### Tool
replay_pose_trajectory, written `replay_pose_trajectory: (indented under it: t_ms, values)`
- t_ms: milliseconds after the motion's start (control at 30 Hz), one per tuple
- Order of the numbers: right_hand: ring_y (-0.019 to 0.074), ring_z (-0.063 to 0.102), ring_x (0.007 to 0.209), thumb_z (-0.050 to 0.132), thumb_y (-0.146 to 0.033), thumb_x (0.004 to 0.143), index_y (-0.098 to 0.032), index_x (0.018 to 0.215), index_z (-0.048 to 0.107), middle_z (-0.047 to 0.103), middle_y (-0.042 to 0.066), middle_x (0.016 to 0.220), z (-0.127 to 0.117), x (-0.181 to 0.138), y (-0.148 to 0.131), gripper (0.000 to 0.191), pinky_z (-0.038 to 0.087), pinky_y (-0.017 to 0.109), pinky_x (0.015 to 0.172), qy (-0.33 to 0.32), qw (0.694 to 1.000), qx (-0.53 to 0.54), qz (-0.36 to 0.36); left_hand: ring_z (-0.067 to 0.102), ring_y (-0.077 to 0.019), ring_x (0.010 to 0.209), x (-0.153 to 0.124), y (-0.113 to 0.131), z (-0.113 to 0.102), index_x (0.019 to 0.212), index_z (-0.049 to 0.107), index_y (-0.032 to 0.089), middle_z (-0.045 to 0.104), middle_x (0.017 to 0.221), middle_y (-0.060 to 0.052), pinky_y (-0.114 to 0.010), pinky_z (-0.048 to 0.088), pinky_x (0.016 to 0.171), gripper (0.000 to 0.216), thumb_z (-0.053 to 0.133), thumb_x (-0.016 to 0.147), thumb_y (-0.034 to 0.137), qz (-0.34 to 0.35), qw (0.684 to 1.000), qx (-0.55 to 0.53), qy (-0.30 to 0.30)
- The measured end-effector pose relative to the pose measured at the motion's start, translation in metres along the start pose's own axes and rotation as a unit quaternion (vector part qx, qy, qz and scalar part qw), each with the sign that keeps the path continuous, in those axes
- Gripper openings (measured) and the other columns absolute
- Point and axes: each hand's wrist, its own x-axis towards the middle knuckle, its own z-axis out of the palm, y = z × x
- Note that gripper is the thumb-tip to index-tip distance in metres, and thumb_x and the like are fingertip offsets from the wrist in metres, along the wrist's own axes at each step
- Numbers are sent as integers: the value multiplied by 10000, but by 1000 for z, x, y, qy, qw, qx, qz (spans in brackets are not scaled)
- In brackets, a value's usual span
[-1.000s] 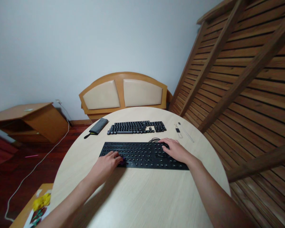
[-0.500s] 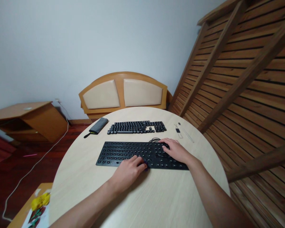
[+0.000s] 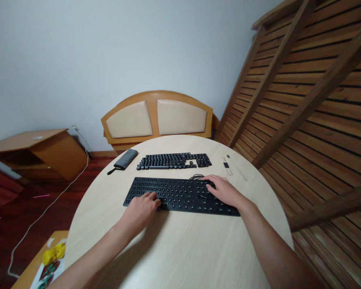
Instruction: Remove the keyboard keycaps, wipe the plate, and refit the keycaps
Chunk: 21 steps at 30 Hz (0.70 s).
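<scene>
In the head view, a black keyboard [image 3: 180,196] with its keycaps off lies flat across the middle of a round pale table [image 3: 195,249], its switches bare. The left hand [image 3: 145,206] is at the keyboard's near edge, left of centre, fingers curled closed around a small purple thing [image 3: 159,208]; most of that thing is hidden by the fingers, so its shape cannot be told. The right hand [image 3: 224,190] is open and rests palm down on the far right part of the keyboard, gripping nothing that shows. A black cable [image 3: 196,176] lies in loops just beside its fingertips, behind the keyboard.

Farther back, the loose black keycaps [image 3: 162,161] are set out in rows like a keyboard, with a gap toward the right. A grey pouch [image 3: 125,159] with a dark strap lies to their left. To their right, a wire tool [image 3: 226,165] with a black middle lies near a thin clear stick [image 3: 240,172]. Beyond the table stands a wooden headboard [image 3: 155,116] with 2 cream padded panels.
</scene>
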Motion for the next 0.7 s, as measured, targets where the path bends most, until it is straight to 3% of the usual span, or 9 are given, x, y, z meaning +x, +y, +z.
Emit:
replay_pose_trajectory:
  t_ms: [133,300,467,700]
  values:
    - [263,629,1140,498,-231,927,-243,1211,647,696,70,1230,0,-1,-3,322,436,461,1022,3,1000,-6,5,656,-239,931,17,5,-8,1047,712,211,654,987,-67,-298,537,678,223,510,976,148,44,996,-41,67]
    - [260,626,1141,503,-225,924,-244,1205,647,697,65,1227,-1,-1,-4,316,434,459,1025,4,1000,-7,4,645,-219,966,52,28,-6,1127,699,243,647,1049,-55,-292,552,717,236,506,1002,192,83,984,-77,134]
    - [259,622,1143,493,-227,933,-245,1240,636,693,61,1232,-1,-2,-4,339,429,461,1029,1,1000,-6,6,648,-224,945,71,41,4,1062,712,229,632,1000,-56,-285,555,687,224,515,981,161,86,988,-79,103]
    - [266,619,1140,492,-230,935,-244,1241,638,692,70,1233,-3,-3,-7,340,429,477,1025,-4,1000,0,11,666,-212,942,59,24,7,1095,695,229,632,1019,-66,-285,555,731,280,437,1004,165,37,994,-80,69]
